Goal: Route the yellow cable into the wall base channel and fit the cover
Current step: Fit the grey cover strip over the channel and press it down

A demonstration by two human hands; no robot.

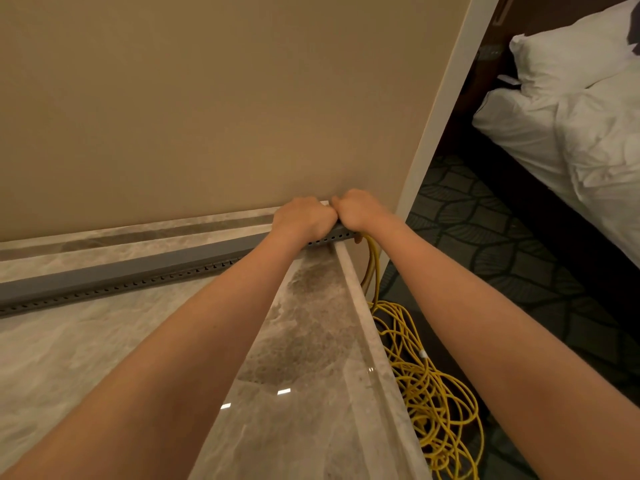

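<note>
A long grey channel [114, 275] with a row of small holes along its front runs on the marble floor beside the beige wall. At its right end my left hand [303, 218] and my right hand [355, 209] sit knuckle to knuckle, both with fingers curled over the channel's top. The yellow cable [429, 386] comes out by the right end under my right hand, drops past the marble edge and lies in a loose tangled pile on the carpet. Whether the grey top is a separate cover cannot be told.
The marble floor [69, 358] ends in a raised marble strip [367, 327] on the right. Beyond it lies dark patterned carpet [502, 258]. A white door frame [440, 109] stands at the wall's corner. A bed with white bedding [581, 126] fills the upper right.
</note>
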